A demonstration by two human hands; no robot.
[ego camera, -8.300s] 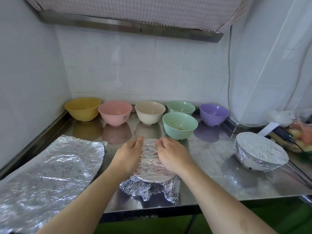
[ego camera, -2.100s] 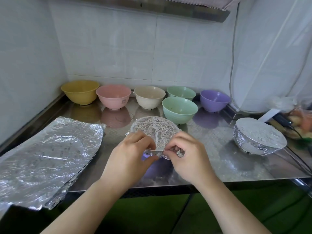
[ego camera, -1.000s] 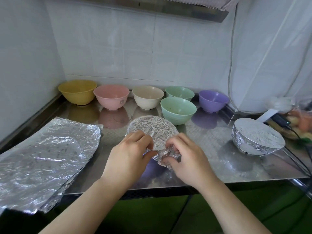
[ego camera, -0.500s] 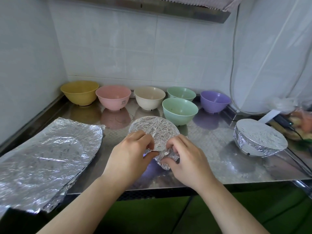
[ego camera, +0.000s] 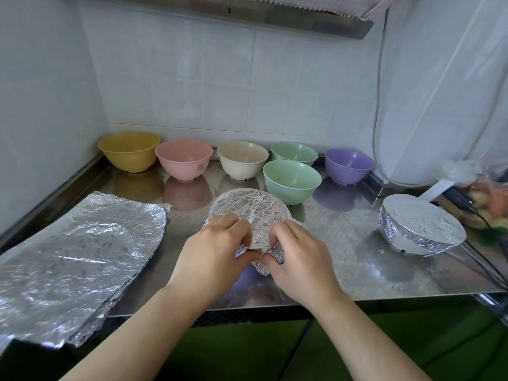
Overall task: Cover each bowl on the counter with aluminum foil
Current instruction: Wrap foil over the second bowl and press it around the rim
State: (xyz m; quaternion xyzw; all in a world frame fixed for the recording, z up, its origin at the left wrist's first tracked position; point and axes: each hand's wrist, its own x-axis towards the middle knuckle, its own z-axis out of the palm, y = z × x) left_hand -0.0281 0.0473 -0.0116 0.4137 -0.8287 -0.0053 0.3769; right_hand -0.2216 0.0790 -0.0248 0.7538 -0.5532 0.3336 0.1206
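Note:
A foil-covered bowl (ego camera: 251, 209) sits at the counter's middle, tipped up toward me, its purple side partly showing below. My left hand (ego camera: 213, 254) and my right hand (ego camera: 298, 255) both pinch the crumpled foil at its near rim. A second bowl wrapped in foil (ego camera: 420, 226) stands to the right. Uncovered bowls line the back: yellow (ego camera: 129, 151), pink (ego camera: 183, 158), cream (ego camera: 242, 159), a far green one (ego camera: 294, 153), a nearer green one (ego camera: 292, 180) and purple (ego camera: 349, 165).
A stack of loose foil sheets (ego camera: 71, 251) lies at the left and overhangs the steel counter's (ego camera: 357, 259) front edge. Bagged items and a black cable (ego camera: 483, 224) crowd the far right. White tiled walls close the left and back.
Since eight seconds ago the foil skirt hanging round the bowl has been folded tight under the rim. Over the last second both hands stay at the near rim, fingers crimping the foil.

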